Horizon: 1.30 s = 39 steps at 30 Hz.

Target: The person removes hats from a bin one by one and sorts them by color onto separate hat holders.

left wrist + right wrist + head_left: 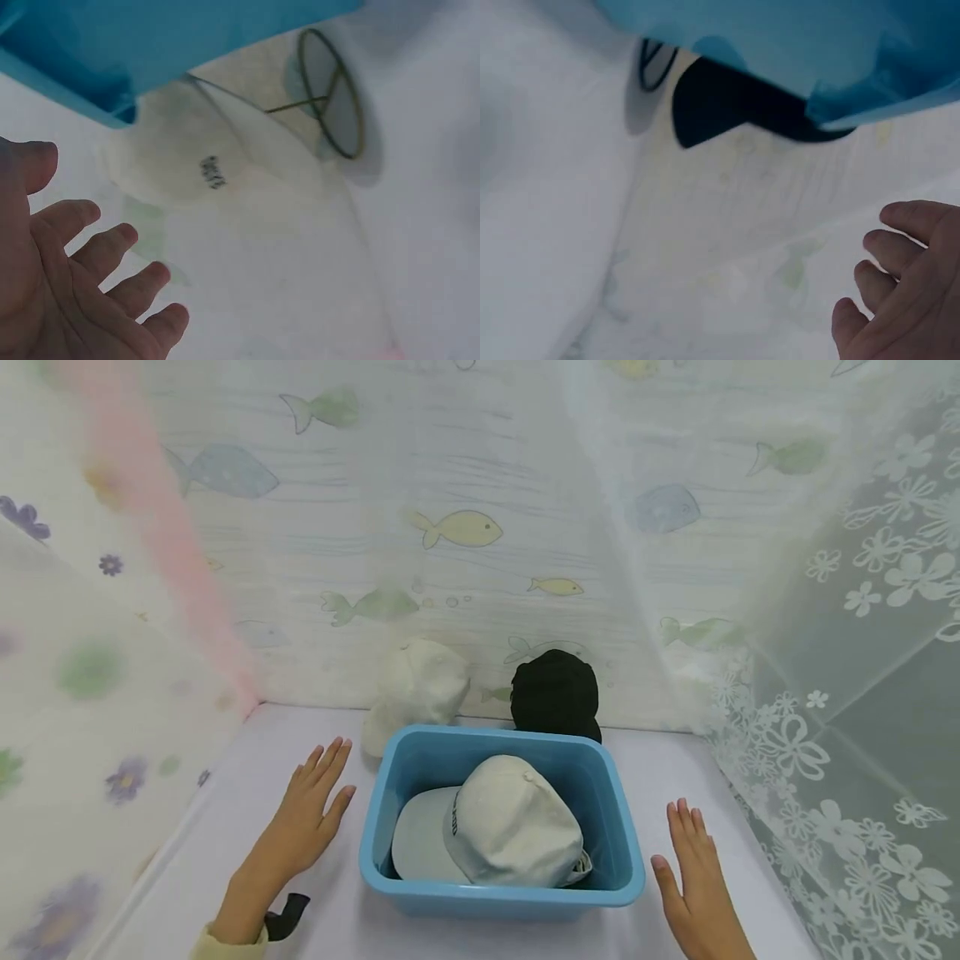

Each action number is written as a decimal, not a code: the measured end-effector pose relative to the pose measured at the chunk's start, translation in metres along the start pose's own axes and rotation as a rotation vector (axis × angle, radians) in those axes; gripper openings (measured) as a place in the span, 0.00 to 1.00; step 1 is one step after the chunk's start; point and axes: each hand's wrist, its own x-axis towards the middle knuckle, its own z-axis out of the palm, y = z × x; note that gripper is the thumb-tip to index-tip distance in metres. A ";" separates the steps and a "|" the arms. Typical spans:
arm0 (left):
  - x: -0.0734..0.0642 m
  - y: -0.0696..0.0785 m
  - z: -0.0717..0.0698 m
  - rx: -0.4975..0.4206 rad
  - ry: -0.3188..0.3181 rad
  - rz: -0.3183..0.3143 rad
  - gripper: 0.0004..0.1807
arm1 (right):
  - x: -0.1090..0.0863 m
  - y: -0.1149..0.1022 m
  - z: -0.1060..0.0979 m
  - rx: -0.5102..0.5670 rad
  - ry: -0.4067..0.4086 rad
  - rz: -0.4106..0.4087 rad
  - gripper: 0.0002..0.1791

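Note:
A light grey cap (517, 822) lies inside a blue plastic bin (502, 897), its brim toward the left. My left hand (300, 827) is to the left of the bin, fingers spread and apart from it; the left wrist view also shows this hand (90, 277) holding nothing. On the bin's other side is my right hand (697, 881), with straight fingers and nothing in it. The right wrist view shows the same hand (907, 277) below the bin's edge, not touching it.
Behind the bin, a white cap (427, 681) and a black cap (557, 693) stand raised at the back; wire stands (330, 97) show under them. A fish-printed curtain (465, 527) closes the back, and flowered sheer cloth (862, 760) hangs at right. White cloth (322, 902) covers the table.

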 end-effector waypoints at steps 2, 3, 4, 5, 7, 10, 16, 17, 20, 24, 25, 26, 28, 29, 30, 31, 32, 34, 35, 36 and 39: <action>0.000 0.018 -0.015 -0.004 -0.028 0.016 0.35 | 0.001 -0.007 -0.006 0.036 0.008 -0.087 0.39; 0.001 0.027 -0.022 -0.003 -0.041 0.025 0.35 | 0.002 -0.009 -0.008 0.052 0.011 -0.132 0.40; 0.002 0.035 -0.029 0.000 -0.048 0.037 0.35 | 0.002 -0.011 -0.010 0.071 0.005 -0.173 0.40; 0.003 0.044 -0.034 0.004 -0.051 0.052 0.35 | 0.003 -0.012 -0.012 0.086 -0.005 -0.208 0.41; 0.007 0.062 -0.044 0.015 -0.057 0.077 0.36 | 0.005 -0.012 -0.015 0.108 -0.024 -0.274 0.42; 0.012 0.085 -0.053 -0.007 -0.081 0.112 0.36 | 0.005 -0.009 -0.015 0.125 -0.077 -0.339 0.42; 0.027 0.111 -0.055 -0.104 -0.155 0.213 0.36 | 0.007 -0.006 -0.010 0.122 -0.124 -0.441 0.39; 0.030 0.115 -0.054 -0.118 -0.174 0.228 0.36 | 0.008 -0.006 -0.009 0.125 -0.119 -0.459 0.39; 0.040 0.128 -0.053 -0.172 -0.244 0.275 0.35 | 0.012 -0.006 -0.010 0.137 -0.105 -0.513 0.40; 0.050 0.148 -0.052 -0.257 -0.337 0.304 0.34 | 0.017 -0.005 -0.014 0.159 -0.103 -0.572 0.41; 0.053 0.151 -0.051 -0.281 -0.358 0.313 0.33 | 0.018 -0.004 -0.014 0.164 -0.104 -0.580 0.42; 0.055 0.154 -0.051 -0.302 -0.380 0.317 0.33 | 0.019 -0.004 -0.014 0.170 -0.105 -0.585 0.42; 0.060 0.160 -0.048 -0.335 -0.421 0.318 0.32 | 0.020 -0.003 -0.014 0.177 -0.108 -0.586 0.42; 0.062 0.162 -0.047 -0.352 -0.442 0.313 0.31 | 0.021 -0.002 -0.013 0.180 -0.109 -0.585 0.42; 0.066 0.164 -0.045 -0.371 -0.460 0.311 0.30 | 0.021 -0.002 -0.013 0.184 -0.112 -0.584 0.42; 0.070 0.165 -0.043 -0.385 -0.474 0.311 0.30 | 0.022 -0.001 -0.012 0.185 -0.112 -0.584 0.42; 0.074 0.166 -0.040 -0.393 -0.488 0.301 0.30 | 0.023 -0.001 -0.012 0.185 -0.107 -0.589 0.42; 0.082 0.168 -0.036 -0.398 -0.509 0.280 0.30 | 0.024 -0.001 -0.011 0.182 -0.095 -0.605 0.42; 0.085 0.169 -0.033 -0.399 -0.517 0.270 0.30 | 0.024 -0.001 -0.010 0.182 -0.086 -0.619 0.42; 0.089 0.170 -0.031 -0.392 -0.522 0.265 0.31 | 0.025 -0.001 -0.009 0.182 -0.079 -0.631 0.42; 0.098 0.171 -0.023 -0.350 -0.554 0.220 0.32 | 0.026 0.000 -0.008 0.166 -0.062 -0.650 0.42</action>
